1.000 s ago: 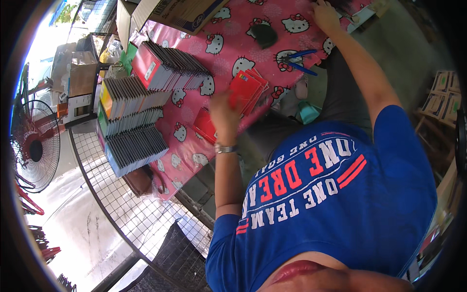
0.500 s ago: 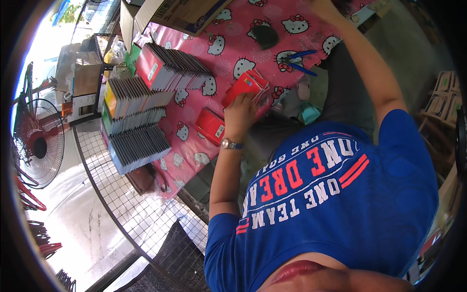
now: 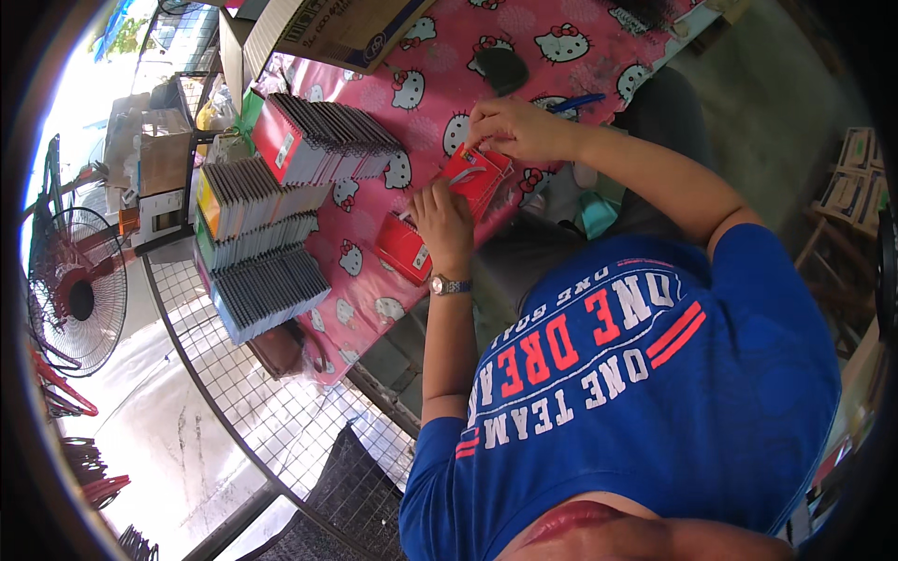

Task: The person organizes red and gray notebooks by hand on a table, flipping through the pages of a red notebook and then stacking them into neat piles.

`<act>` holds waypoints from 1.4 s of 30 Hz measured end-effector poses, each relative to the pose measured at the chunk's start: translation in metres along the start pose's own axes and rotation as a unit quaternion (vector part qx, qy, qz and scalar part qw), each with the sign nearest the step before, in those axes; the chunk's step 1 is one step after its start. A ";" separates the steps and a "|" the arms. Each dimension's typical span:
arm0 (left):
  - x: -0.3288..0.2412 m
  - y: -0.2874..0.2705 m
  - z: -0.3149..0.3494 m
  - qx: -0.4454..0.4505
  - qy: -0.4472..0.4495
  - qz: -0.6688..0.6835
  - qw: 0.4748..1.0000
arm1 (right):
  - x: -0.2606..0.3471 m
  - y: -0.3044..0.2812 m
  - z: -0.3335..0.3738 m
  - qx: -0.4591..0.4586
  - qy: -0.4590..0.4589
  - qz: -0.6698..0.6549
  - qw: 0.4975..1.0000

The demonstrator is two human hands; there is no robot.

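Between my hands lie red booklets in a small stack, with a curved pale strip across the top cover. My right hand is closed in a pinch at the far corner of this stack; what is between its fingertips is too small to make out. My left hand, with a watch on its wrist, is bent over the near end, fingers pressed together beside a bit of something pale. Partly under it is a second red booklet pile. Whatever the left fingertips grip is hidden.
On the pink patterned tablecloth, spiral notebooks stand in rows: red, yellow and blue-covered. A cardboard box, a dark oval object, a blue tool handle and dark wire spirals are farther off. A fan stands left.
My right hand has come back from the table's far right to the red booklet stack. My left hand has slid slightly left and nearer. A pale strip now shows on the top cover.
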State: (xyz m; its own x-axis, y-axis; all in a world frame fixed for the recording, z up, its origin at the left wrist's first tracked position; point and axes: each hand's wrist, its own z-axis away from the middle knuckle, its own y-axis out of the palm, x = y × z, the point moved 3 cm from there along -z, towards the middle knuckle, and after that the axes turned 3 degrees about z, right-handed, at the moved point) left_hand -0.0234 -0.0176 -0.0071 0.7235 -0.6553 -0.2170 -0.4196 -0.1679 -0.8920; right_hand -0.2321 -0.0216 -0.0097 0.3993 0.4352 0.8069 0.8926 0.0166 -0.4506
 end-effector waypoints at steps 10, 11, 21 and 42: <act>-0.005 0.001 -0.003 -0.006 0.011 0.052 0.999 | 0.016 0.003 0.006 0.033 -0.069 0.080 0.994; -0.005 0.001 -0.003 -0.007 0.007 0.053 0.999 | 0.018 0.002 0.007 0.032 -0.068 0.097 0.992; -0.015 0.006 -0.006 -0.022 0.037 0.018 0.999 | 0.023 0.001 0.002 0.065 0.004 0.011 0.998; 0.018 0.000 0.015 -0.020 -0.063 0.074 0.995 | 0.007 0.001 -0.048 0.389 0.140 -0.384 0.826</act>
State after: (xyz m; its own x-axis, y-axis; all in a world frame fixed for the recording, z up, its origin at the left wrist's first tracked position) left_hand -0.0025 -0.0184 -0.0173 0.7141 -0.5781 -0.3948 -0.5465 -0.1080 -0.8304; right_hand -0.2188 -0.0615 0.0134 -0.0915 -0.1967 0.9762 0.5442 0.8111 0.2144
